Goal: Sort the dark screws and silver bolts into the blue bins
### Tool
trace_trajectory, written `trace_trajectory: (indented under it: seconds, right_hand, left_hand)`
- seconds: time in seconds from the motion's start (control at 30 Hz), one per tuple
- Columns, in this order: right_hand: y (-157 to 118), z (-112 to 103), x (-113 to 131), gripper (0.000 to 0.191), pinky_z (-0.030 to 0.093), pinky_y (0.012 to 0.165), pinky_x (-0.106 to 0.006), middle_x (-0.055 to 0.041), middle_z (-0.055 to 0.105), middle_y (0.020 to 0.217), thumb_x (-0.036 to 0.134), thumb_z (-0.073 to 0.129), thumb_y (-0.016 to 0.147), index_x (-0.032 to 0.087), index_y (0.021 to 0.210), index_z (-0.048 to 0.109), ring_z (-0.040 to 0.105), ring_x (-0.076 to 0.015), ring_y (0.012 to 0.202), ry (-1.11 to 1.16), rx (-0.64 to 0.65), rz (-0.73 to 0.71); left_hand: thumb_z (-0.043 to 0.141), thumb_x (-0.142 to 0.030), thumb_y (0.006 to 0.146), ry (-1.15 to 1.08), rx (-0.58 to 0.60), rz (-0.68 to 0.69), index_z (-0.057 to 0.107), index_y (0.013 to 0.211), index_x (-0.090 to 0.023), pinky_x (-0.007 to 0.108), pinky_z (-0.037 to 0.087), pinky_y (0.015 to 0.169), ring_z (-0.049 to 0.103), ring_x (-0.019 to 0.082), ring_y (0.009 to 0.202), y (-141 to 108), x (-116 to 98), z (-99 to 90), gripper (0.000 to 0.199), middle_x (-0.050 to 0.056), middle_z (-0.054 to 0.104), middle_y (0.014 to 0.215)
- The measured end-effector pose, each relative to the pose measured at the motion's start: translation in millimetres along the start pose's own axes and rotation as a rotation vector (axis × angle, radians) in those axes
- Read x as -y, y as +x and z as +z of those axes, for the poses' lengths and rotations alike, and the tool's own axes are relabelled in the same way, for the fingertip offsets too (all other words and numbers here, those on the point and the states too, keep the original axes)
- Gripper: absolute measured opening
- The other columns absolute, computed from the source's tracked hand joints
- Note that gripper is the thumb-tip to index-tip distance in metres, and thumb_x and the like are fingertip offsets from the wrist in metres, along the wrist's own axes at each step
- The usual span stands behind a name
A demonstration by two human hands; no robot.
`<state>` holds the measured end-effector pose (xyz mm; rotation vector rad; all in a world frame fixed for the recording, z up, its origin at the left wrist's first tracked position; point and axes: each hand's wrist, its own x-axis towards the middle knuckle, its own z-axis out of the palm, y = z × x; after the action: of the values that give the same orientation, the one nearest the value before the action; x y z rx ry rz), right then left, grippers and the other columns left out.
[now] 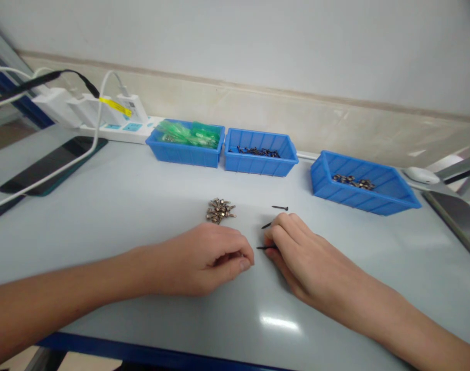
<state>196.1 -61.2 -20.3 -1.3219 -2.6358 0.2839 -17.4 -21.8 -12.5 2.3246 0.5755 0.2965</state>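
Note:
My right hand [296,252] is closed, its fingertips pinching a dark screw [262,248] whose thin point sticks out to the left. Just beyond those fingers a second dark screw [266,225] lies partly covered by the hand. A third dark screw [280,208] rests on the table farther back. My left hand [215,257] faces it across a small gap, fingers curled and thumb pressed to them; whatever may be inside is hidden. Behind the left hand sits a small pile of shiny brass-coloured screws or bolts [220,210].
Along the wall stand a blue bin with green plastic bags [186,156], a blue bin of dark screws [260,165] and a blue bin of shiny fasteners [364,200]. At left are a power strip [121,134], cables and a phone [49,165]. A dark flat device [456,219] lies far right.

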Motion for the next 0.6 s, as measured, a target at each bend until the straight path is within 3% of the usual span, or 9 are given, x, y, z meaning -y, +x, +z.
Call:
trace_trajectory:
  seconds: [0.37, 0.6]
  right_hand:
    - [-1, -2, 2, 0.01, 0.039, 0.063, -0.032, -0.0057, 0.047, 0.081, 0.007, 0.04, 0.086, 0.016, 0.085, 0.044, 0.043, -0.0188, 0.076, -0.021, -0.213, -0.07]
    - [-4, 0, 12, 0.014, 0.037, 0.057, -0.025, -0.0013, 0.049, 0.075, 0.005, 0.037, 0.086, 0.018, 0.089, 0.042, 0.045, -0.0141, 0.067, 0.092, -0.175, -0.073]
  left_hand:
    - [0.045, -0.021, 0.088, -0.04, -0.027, -0.075, 0.058, 0.092, -0.017, 0.018, 0.035, 0.055, 0.046, 0.007, 0.053, -1, -3, -0.5, 0.014, -0.005, 0.052, 0.062]
    - [0.046, -0.02, 0.086, -0.111, -0.051, -0.104, 0.054, 0.085, -0.017, 0.018, 0.032, 0.051, 0.043, 0.007, 0.051, -1, -2, 2.6, 0.009, -0.006, 0.047, 0.058]
